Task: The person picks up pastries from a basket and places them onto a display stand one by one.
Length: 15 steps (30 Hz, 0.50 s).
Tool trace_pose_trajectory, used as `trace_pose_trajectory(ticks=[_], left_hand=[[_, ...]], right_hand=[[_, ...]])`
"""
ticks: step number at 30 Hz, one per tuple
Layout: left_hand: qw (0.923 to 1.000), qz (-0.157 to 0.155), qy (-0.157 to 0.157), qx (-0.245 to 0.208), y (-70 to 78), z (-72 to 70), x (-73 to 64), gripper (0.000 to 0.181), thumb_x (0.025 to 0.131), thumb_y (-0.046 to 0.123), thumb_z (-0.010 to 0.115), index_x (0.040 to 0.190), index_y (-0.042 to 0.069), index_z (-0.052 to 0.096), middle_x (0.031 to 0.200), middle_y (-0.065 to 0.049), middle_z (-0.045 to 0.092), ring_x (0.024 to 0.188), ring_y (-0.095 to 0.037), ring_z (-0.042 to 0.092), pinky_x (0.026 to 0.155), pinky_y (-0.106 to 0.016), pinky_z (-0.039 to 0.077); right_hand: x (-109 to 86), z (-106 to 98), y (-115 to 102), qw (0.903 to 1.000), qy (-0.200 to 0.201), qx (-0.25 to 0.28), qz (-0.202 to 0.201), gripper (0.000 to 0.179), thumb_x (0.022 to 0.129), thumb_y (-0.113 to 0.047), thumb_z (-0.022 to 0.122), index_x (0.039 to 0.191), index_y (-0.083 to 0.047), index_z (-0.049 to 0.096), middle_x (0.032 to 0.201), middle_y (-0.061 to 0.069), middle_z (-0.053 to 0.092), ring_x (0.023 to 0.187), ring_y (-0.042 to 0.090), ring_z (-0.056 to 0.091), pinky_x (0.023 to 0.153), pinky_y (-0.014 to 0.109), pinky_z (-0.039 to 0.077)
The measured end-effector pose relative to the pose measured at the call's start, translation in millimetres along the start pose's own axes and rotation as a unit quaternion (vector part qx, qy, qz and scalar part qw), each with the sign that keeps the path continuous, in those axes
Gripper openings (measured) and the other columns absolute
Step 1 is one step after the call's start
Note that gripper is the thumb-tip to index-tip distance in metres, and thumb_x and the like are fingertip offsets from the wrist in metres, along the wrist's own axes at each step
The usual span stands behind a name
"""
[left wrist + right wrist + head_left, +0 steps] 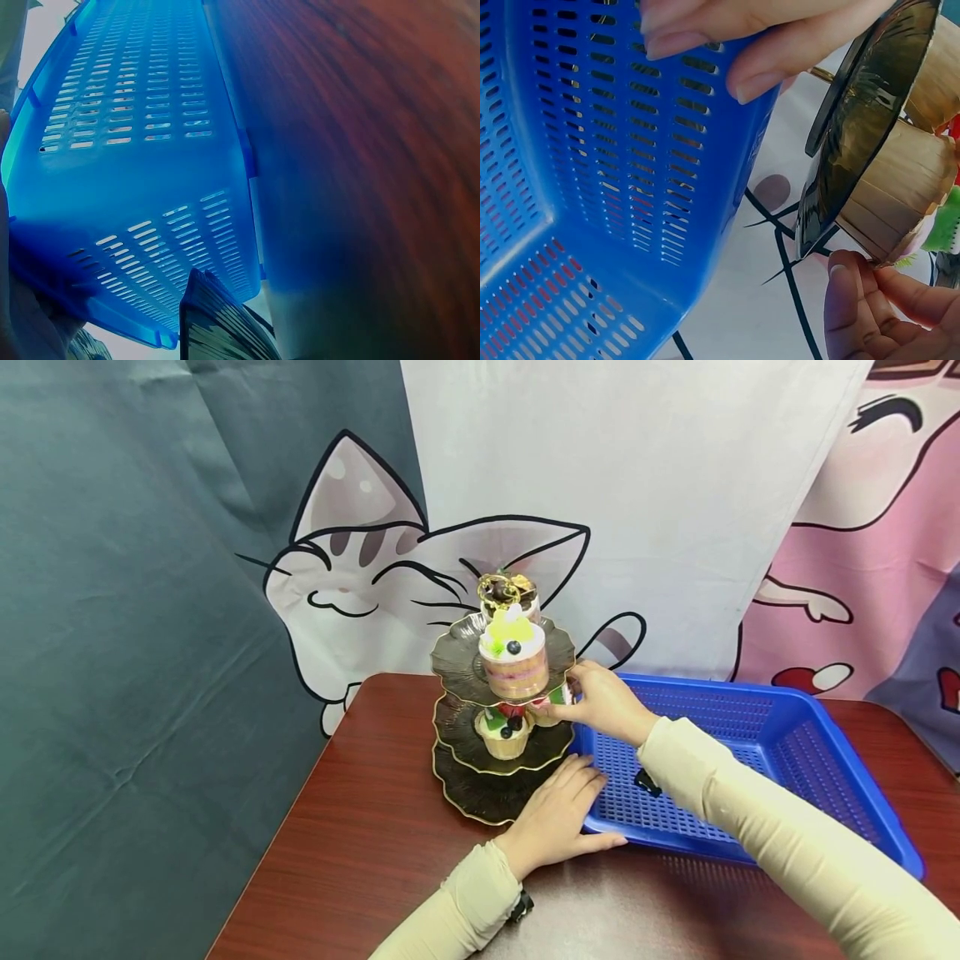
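A three-tier cake stand (468, 718) with dark, gold-edged scalloped plates holds several toy-like cakes. My right hand (611, 702) reaches to the right side of its middle tier. There its thumb and fingertips pinch the edge of a fruit tart (892, 199) with a fluted tan shell, which leans against the plate in the right wrist view. Another fruit tart (505, 735) with blueberries sits in front on the same tier. My left hand (555, 814) rests over the near left corner of a blue basket (750, 693), fingers extended along its rim and thumb apart.
On the top plate stand a layered cake cup (516, 664) with yellow topping and a chocolate-topped cake (498, 592) behind it. The brown wooden table (360, 827) ends at its left edge. A cartoon-cat cloth (480, 460) hangs behind.
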<state>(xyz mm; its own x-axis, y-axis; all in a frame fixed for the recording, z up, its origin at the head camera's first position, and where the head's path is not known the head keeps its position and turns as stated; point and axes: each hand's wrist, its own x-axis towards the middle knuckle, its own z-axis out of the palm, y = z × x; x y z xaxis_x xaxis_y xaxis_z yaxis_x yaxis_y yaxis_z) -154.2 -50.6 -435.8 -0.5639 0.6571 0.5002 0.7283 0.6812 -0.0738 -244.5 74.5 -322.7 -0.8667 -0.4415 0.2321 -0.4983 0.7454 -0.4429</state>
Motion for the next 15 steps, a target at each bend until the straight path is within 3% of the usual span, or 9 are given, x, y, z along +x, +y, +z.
trace_pose_trajectory(ticks=[6,15], left_hand=[[1.0,0.0,-0.004,0.005,0.2,-0.1,0.1,0.075,0.078,0.069,0.062,0.124,0.01,0.06,0.125,-0.002,0.062,0.13,-0.02,0.048,0.119,-0.032,0.03],[1.0,-0.001,-0.005,0.006,0.1,-0.6,0.0,0.075,0.078,0.069,0.062,0.124,0.01,0.06,0.125,-0.002,0.062,0.13,-0.02,0.048,0.119,-0.032,0.03]], right_hand=[[-0.2,0.7,0.5,0.9998,-0.009,0.007,0.014,0.045,0.078,-0.046,0.075,0.086,-0.004,0.061,0.088,0.014,0.059,0.077,0.021,0.051,0.067,0.034,0.044],[-0.8,0.8,-0.9,0.9997,-0.011,0.012,0.016,0.047,0.079,-0.048,0.074,0.084,-0.003,0.06,0.086,0.013,0.056,0.075,0.021,0.048,0.064,0.031,0.04]])
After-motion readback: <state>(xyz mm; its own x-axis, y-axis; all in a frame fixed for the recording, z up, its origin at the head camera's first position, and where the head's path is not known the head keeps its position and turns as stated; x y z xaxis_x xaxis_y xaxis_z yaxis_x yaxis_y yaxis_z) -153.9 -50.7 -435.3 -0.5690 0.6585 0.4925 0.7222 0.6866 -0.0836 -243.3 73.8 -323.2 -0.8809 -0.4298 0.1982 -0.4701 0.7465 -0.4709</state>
